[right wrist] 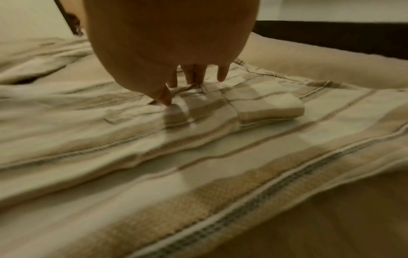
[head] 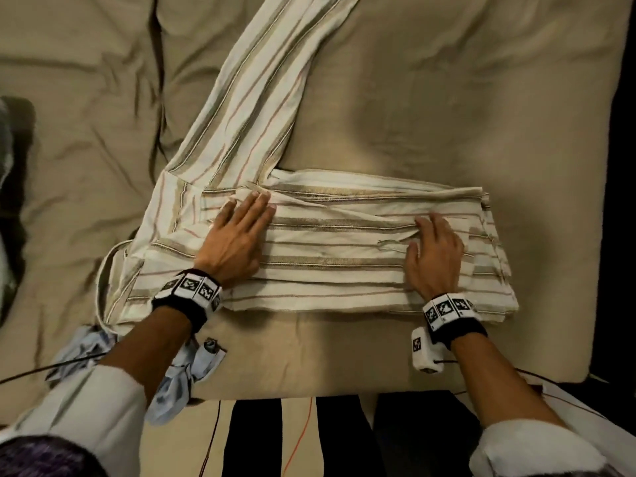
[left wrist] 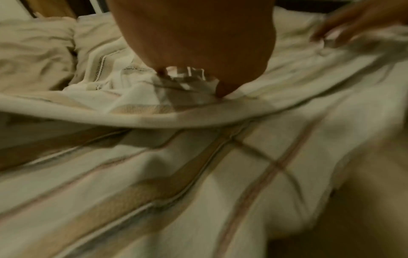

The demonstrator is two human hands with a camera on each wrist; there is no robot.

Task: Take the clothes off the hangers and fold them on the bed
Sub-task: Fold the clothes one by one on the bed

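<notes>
Across the near half of the tan bed (head: 430, 98) lies the striped shirt (head: 330, 249), its body folded into a flat band parallel to the bed edge, one sleeve (head: 254, 98) still running out diagonally toward the far side. Treat the current step as smoothing and squaring the folded band before that sleeve is brought in: keep both palms low, press outward from the centre, and align the near hem with the layers beneath so that no ridge is trapped. Your left hand (head: 241, 235) rests flat on the left end of the band near the sleeve seam, fingers straight and close together, holding nothing. Your right hand (head: 435, 253) rests on the right portion, fingers bent at the knuckles with tips touching a small raised fold of cloth (right wrist: 223, 108); whether thumb and fingers actually pinch it cannot be determined from these views
</notes>
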